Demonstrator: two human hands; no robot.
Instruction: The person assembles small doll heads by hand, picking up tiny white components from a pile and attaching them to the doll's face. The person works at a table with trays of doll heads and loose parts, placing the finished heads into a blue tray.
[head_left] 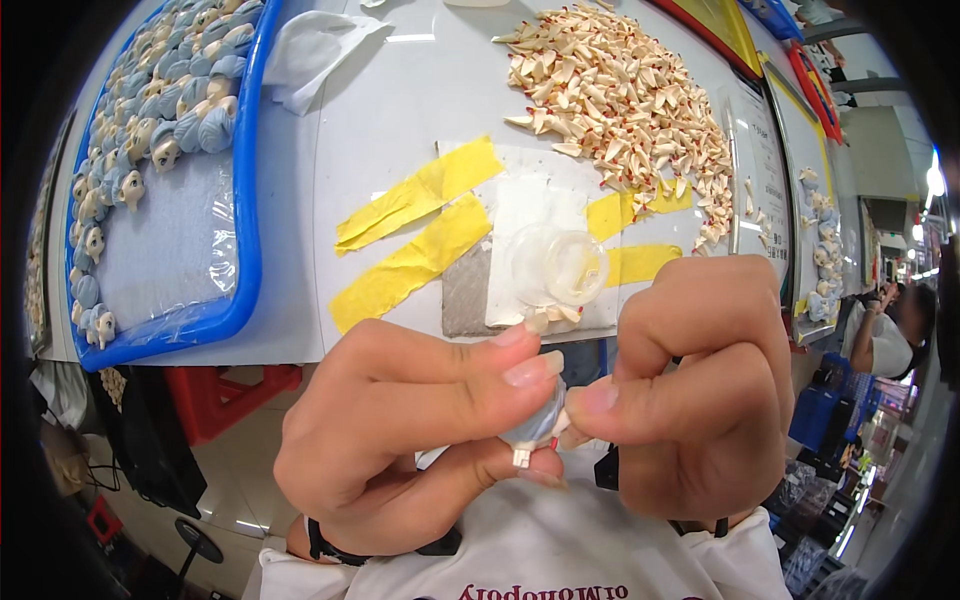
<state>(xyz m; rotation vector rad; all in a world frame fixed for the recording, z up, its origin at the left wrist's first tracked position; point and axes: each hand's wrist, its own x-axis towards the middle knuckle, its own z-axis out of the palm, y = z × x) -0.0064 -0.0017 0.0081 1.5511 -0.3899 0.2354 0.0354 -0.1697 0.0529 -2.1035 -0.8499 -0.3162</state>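
Observation:
My left hand (405, 425) pinches a small doll head (538, 427) with grey-blue hair between thumb and fingers. A pale square stub (521, 457) sticks out at its lower end. My right hand (705, 385) is closed against the head's right side, its thumb and finger pinching a small cream pointed piece (562, 424); a bit of red shows just below it. Most of that piece is hidden by my fingertips. Beyond my hands, a clear round plastic cup (578, 268) rests on white paper (510, 225) over a grey board (463, 290).
A blue-rimmed tray (245, 200) at left holds many similar doll heads. Cream pointed pieces with red tips form a pile (620, 95) at far right. Yellow tape strips (410, 262) cross the board. A red stool (225, 400) stands below the table; another person (885, 330) sits at right.

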